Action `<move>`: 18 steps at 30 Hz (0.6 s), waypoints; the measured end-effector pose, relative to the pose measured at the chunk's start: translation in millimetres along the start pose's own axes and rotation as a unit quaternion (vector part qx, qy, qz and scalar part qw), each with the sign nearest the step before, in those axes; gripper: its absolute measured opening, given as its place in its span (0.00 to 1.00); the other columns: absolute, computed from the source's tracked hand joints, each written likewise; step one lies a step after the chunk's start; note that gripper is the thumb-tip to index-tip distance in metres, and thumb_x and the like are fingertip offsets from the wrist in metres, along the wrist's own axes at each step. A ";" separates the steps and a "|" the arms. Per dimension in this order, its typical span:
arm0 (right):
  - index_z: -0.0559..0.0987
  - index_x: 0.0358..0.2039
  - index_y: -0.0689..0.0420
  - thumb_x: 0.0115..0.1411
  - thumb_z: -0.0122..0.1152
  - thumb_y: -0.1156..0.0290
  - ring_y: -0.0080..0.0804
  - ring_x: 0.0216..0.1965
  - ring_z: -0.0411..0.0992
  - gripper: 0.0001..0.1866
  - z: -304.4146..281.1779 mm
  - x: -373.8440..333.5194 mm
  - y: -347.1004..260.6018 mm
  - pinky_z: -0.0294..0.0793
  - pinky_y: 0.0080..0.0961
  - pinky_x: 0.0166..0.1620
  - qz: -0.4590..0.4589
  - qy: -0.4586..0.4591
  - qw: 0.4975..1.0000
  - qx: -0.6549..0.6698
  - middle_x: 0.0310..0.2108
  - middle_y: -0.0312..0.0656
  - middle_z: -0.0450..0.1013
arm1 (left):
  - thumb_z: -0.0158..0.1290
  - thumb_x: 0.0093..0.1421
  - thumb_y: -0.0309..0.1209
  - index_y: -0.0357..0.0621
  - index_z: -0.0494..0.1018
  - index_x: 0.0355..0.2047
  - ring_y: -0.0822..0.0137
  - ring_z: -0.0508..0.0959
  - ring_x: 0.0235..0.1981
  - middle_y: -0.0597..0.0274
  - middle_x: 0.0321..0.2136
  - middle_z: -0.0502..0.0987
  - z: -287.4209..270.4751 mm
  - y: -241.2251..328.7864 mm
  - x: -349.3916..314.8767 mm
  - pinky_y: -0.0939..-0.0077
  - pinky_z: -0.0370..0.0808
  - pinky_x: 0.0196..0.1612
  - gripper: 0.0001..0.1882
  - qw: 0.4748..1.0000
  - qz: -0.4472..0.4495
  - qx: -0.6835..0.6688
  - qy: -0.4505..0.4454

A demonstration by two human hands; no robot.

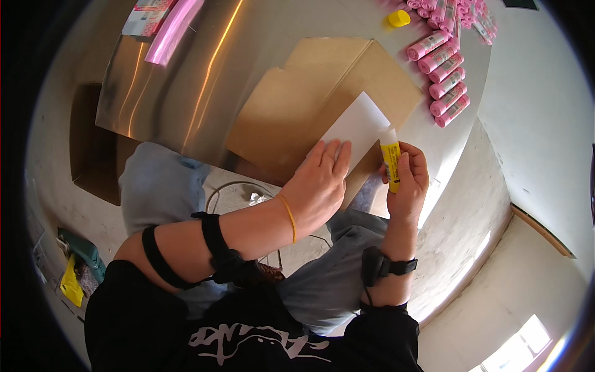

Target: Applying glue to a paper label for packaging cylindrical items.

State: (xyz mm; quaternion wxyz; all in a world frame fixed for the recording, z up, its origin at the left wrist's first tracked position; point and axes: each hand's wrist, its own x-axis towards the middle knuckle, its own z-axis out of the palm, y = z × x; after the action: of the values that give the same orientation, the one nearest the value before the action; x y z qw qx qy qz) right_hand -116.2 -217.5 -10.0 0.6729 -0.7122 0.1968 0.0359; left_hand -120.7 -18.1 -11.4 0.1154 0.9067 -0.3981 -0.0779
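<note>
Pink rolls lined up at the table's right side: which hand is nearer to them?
Right. The right hand, holding the yellow glue stick, is below the pink rolls in view; the left hand is farther off, to their lower left, on the white paper.

One head-worn fisheye looks down at the hands (317, 189).

1. Paper (359, 121) under L hand (318, 180): plain wht.
2. Glue stick (390, 164) in R hand (409, 177): yel w/ dk print, whitish tip.
3. Cardboard (279, 108) beneath L hand's paper: brn.
4. Cap (400, 18) beyond R hand: solid yel.
5. Rolls (446, 84) beyond/right of R hand: pink, wht-ish labels.
6. Tabletop (238, 53) beyond hands: slvr-gray, orange streaks.
7. Jeans (322, 279) below hands: faded blu-gray.
</note>
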 end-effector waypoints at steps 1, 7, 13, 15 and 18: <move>0.70 0.46 0.63 0.63 0.52 0.73 0.22 0.28 0.70 0.13 -2.8 -0.3 -1.5 0.69 0.17 0.31 0.036 -0.015 0.998 0.039 0.34 0.40 0.72 | 0.48 0.55 0.30 0.25 0.73 0.42 0.49 0.66 0.55 0.40 0.54 0.63 -0.1 0.1 0.3 0.56 0.62 0.59 0.19 1.000 -0.003 0.004 -0.004; 0.71 0.45 0.64 0.59 0.56 0.75 0.23 0.27 0.71 0.13 -8.0 0.5 2.3 0.69 0.17 0.27 0.060 -0.024 0.998 0.022 0.34 0.41 0.73 | 0.47 0.56 0.31 0.25 0.72 0.45 0.49 0.66 0.55 0.40 0.54 0.64 2.4 0.5 1.9 0.57 0.62 0.59 0.21 1.000 -0.008 0.012 0.000; 0.74 0.42 0.65 0.58 0.58 0.76 0.21 0.29 0.71 0.11 2.0 -0.5 -0.9 0.68 0.15 0.29 0.079 0.007 0.996 -0.034 0.34 0.40 0.74 | 0.47 0.56 0.31 0.24 0.71 0.45 0.49 0.66 0.56 0.39 0.54 0.64 2.4 -0.3 1.8 0.56 0.62 0.59 0.21 1.000 -0.008 0.006 -0.003; 0.74 0.41 0.65 0.58 0.59 0.76 0.21 0.29 0.70 0.11 2.3 -1.3 3.8 0.68 0.15 0.31 0.063 0.006 0.996 -0.057 0.34 0.39 0.74 | 0.47 0.56 0.31 0.24 0.71 0.45 0.48 0.66 0.56 0.39 0.54 0.64 1.9 0.3 2.5 0.56 0.62 0.59 0.21 1.000 -0.009 0.006 -0.001; 0.74 0.40 0.63 0.58 0.60 0.74 0.20 0.30 0.69 0.11 3.5 -3.3 12.9 0.68 0.16 0.32 -0.017 0.003 0.984 -0.179 0.33 0.38 0.73 | 0.47 0.56 0.31 0.24 0.71 0.45 0.48 0.66 0.56 0.39 0.54 0.64 2.1 0.3 2.2 0.56 0.62 0.59 0.21 1.000 -0.010 0.000 -0.004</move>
State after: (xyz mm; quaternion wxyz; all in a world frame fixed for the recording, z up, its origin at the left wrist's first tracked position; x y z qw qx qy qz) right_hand -122.7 -213.5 -21.5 0.5346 -0.8243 0.1774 0.0571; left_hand -119.9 -20.2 -13.4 0.1128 0.9102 -0.3899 -0.0821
